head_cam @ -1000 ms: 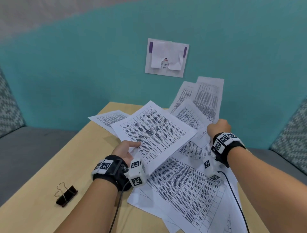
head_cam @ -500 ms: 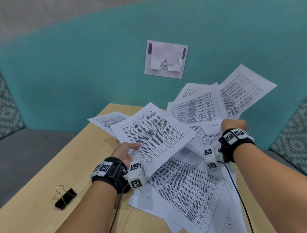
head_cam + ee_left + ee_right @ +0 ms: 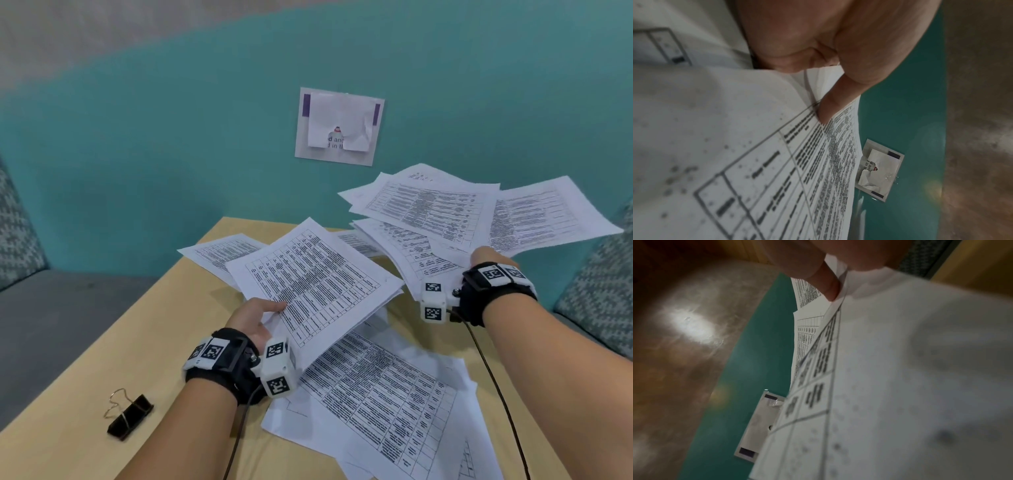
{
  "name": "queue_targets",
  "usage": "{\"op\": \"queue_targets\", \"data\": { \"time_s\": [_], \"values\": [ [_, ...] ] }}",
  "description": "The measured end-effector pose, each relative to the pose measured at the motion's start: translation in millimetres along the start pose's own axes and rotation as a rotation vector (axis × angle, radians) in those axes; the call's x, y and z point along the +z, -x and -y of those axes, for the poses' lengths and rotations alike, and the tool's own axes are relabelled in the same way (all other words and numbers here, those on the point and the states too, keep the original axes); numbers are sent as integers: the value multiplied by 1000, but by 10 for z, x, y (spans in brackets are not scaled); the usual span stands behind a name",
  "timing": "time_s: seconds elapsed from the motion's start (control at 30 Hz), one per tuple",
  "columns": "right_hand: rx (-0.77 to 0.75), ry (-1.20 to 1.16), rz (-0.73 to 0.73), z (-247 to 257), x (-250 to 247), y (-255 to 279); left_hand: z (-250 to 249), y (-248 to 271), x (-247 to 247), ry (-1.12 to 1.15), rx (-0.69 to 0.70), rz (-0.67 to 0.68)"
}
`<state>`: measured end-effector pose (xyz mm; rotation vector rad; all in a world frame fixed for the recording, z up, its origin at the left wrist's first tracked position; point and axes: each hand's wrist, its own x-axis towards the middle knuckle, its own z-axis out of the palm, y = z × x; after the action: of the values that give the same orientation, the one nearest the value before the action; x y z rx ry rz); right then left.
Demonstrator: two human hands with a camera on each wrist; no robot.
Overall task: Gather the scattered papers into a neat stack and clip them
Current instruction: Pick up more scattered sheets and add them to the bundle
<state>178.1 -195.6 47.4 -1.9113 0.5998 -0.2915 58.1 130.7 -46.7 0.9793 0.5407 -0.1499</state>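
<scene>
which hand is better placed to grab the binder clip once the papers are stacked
Left, probably. The binder clip lies on the table's near-left part, close beside the left hand, which holds one small bundle. The right hand grips a fanned bunch on the far side.

White papers printed with black tables lie in three groups; one sheaf (image 3: pixel 315 284) is lifted above the table's middle, tilted, pinched at its near left corner; a fanned, uneven bunch (image 3: pixel 462 212) is raised over the far right corner; loose overlapping sheets (image 3: pixel 387 404) lie flat toward the near right edge; a black binder clip (image 3: pixel 129 416), wire handles up, rests near the left edge.
</scene>
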Motion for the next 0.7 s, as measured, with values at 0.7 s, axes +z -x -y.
{"op": "queue_targets", "data": {
  "time_s": [0.7],
  "values": [
    [28, 2, 446, -577, 642, -1036, -51, -518, -291, 139, 393, -37]
  ]
}}
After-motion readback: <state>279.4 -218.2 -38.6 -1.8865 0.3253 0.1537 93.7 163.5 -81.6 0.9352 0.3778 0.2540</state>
